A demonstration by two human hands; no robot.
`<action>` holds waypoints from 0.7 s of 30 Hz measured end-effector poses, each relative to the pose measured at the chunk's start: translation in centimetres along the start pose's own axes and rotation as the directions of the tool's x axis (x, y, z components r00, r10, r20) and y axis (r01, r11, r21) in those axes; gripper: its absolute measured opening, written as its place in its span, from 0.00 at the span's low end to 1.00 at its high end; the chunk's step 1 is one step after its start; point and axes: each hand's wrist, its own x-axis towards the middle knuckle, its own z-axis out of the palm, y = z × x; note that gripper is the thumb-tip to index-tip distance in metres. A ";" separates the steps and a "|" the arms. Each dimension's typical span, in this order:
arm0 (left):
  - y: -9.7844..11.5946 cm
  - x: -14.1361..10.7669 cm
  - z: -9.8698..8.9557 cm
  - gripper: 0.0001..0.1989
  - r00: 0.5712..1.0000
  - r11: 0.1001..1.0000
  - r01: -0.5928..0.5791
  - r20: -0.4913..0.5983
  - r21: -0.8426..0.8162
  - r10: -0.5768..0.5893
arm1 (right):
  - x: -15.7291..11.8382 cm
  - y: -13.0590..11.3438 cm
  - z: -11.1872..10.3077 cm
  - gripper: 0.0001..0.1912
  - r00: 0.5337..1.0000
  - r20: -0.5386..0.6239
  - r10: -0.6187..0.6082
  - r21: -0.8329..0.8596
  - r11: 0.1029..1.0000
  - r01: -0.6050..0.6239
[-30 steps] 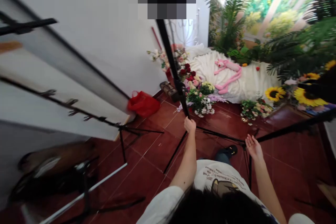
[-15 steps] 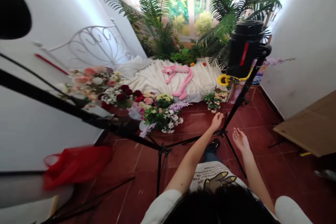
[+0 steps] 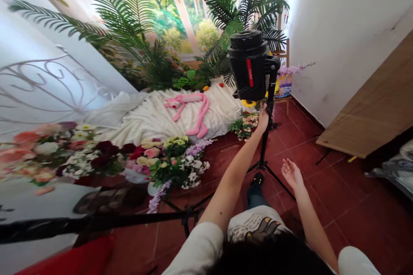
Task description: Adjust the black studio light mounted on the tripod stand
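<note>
Over the red floor [image 3: 322, 189], by its right wall edge, the left hand [image 3: 263, 120] clenches the upright light stand [image 3: 266, 137] just below the black studio light [image 3: 248, 66]; the right hand [image 3: 292, 172] hangs released, lower, nearby.

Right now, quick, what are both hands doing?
Left hand: closed around the thin black metal light stand pole, just under the black studio lamp.
Right hand: open, palm up, holding nothing.

Unreadable red label on studio light [image 3: 248, 65]
</note>
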 end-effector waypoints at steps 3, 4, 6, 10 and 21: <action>0.1 -0.2 -0.4 0.40 0.995 0.991 0.080 0.073 -0.106 -0.072 | 0.0 -0.3 1.4 0.05 0.994 0.062 0.090 0.144 0.985 -0.098; 0.3 -0.2 -0.4 0.41 0.993 0.989 0.091 0.083 -0.118 -0.081 | 0.0 -0.4 2.2 0.05 0.988 0.100 0.120 0.187 0.973 -0.137; 0.5 -0.3 -0.5 0.40 0.993 0.989 0.095 0.076 -0.115 -0.087 | 0.3 -0.7 4.2 0.05 0.968 0.191 0.161 0.220 0.954 -0.202; 0.7 -0.4 -0.4 0.39 0.996 0.993 0.078 0.048 -0.090 -0.074 | 1.7 -1.8 8.5 0.06 0.914 0.348 0.209 0.124 0.956 -0.266; 1.0 -0.8 -0.3 0.38 0.999 0.994 0.041 0.010 -0.099 -0.040 | 5.5 -5.3 15.7 0.10 0.835 0.521 0.178 -0.008 0.979 -0.204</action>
